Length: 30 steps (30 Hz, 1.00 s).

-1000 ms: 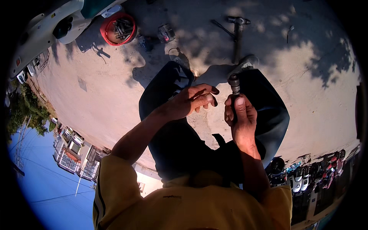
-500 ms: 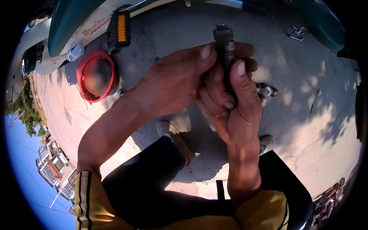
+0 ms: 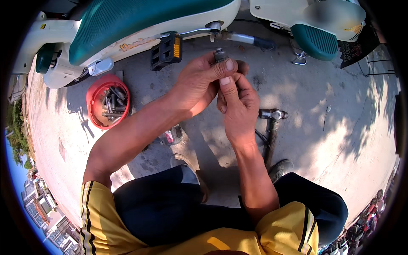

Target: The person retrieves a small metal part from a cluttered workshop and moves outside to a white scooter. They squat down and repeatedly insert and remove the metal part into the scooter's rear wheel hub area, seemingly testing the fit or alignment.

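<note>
Both hands are closed together in front of me, below the side of a white and green electric bike. Between them sits a dark, cylindrical metal tool [image 3: 219, 54], with only its ridged end showing above the fingers. My left hand [image 3: 196, 85] wraps round the upper part of it, thumb across the front. Just below, my right hand [image 3: 241, 109] pinches the lower part, its thumb pointing up; the rest of the tool is hidden by the fingers. A black pedal [image 3: 165, 53] with an amber reflector hangs on its crank beyond my left hand.
At left, a red bowl-like container [image 3: 91, 102] holds several metal sockets or bolts. A ball-peen hammer [image 3: 272, 127] lies on the concrete right of my right forearm. Under my left forearm is a clear plastic container [image 3: 173, 135]. The bike's green panel [image 3: 148, 21] spans the far side.
The tool has shifted lower and slightly left in view, and my fingers now cover most of it. My left thumb has come across it. More of the bike shows at the top.
</note>
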Motion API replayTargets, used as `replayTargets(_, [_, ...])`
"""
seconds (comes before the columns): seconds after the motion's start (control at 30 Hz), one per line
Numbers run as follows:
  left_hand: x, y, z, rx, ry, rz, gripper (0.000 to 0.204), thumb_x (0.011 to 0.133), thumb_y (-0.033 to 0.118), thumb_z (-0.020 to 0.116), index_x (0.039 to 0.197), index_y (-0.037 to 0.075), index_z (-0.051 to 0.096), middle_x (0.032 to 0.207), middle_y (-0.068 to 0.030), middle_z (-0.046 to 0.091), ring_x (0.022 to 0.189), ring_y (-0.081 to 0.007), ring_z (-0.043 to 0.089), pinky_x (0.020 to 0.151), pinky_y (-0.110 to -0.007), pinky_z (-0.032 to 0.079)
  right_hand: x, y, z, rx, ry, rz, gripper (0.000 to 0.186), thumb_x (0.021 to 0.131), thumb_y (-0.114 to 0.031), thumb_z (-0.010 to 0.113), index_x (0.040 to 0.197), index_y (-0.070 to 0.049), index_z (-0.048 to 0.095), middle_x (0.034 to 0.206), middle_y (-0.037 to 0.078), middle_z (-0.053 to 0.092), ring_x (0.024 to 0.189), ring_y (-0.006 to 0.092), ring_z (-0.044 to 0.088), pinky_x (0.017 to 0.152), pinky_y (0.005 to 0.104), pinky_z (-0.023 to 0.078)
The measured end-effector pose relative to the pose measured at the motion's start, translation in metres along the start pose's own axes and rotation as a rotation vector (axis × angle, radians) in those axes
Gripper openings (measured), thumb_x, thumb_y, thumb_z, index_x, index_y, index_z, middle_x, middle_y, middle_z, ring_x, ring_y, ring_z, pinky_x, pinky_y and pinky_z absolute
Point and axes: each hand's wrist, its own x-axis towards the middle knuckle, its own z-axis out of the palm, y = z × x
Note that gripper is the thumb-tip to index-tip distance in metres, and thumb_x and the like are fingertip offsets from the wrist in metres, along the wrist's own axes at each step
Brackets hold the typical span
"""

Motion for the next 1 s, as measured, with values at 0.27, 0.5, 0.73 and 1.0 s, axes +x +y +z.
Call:
replayTargets(0.27, [-0.003,0.003,-0.009,-0.058,-0.060,0.043,0.043,0.106,0.034,0.055,0.130,-0.002,0.055,0.131,-0.0199,0.063,0.123,-0.0272,0.060,0.102,-0.042,0.052,-0.002,0.008,0.007,-0.030,0.038,0.000,0.026,0.107,-0.028,0.058,0.099,-0.003,0.064,0.065,-0.004,0.042,0.055,0.0050,0.035,0.051,0.0230,0.029])
replayTargets(0.5, [0.010,0.004,-0.012,0.018,0.072,-0.028,0.039,0.102,0.036,0.064,0.118,0.001,0.060,0.121,-0.0153,0.065,0.113,-0.0239,0.064,0.098,-0.037,0.054,0.008,0.008,0.017,-0.180,0.122,-0.069,0.024,0.106,-0.026,0.060,0.098,-0.003,0.065,0.067,-0.004,0.046,0.055,0.0039,0.036,0.052,0.0222,0.031])
replayTargets(0.73, [0.010,0.004,-0.024,-0.149,-0.094,-0.058,0.039,0.103,0.032,0.063,0.125,0.001,0.059,0.121,-0.0138,0.067,0.118,-0.0253,0.064,0.098,-0.037,0.055,0.017,0.018,-0.015,0.541,-0.234,0.255,0.025,0.107,-0.027,0.056,0.105,-0.002,0.063,0.067,-0.006,0.044,0.056,0.0043,0.038,0.053,0.0217,0.030])
replayTargets(1.0, [0.014,-0.030,-0.022,0.190,0.136,0.050,0.036,0.102,0.027,0.064,0.127,0.002,0.056,0.117,-0.0140,0.068,0.118,-0.0247,0.064,0.095,-0.038,0.056,0.001,0.041,-0.013,-0.191,0.130,-0.129,0.023,0.103,-0.020,0.065,0.115,0.001,0.065,0.078,-0.004,0.053,0.063,0.0049,0.042,0.058,0.0221,0.036])
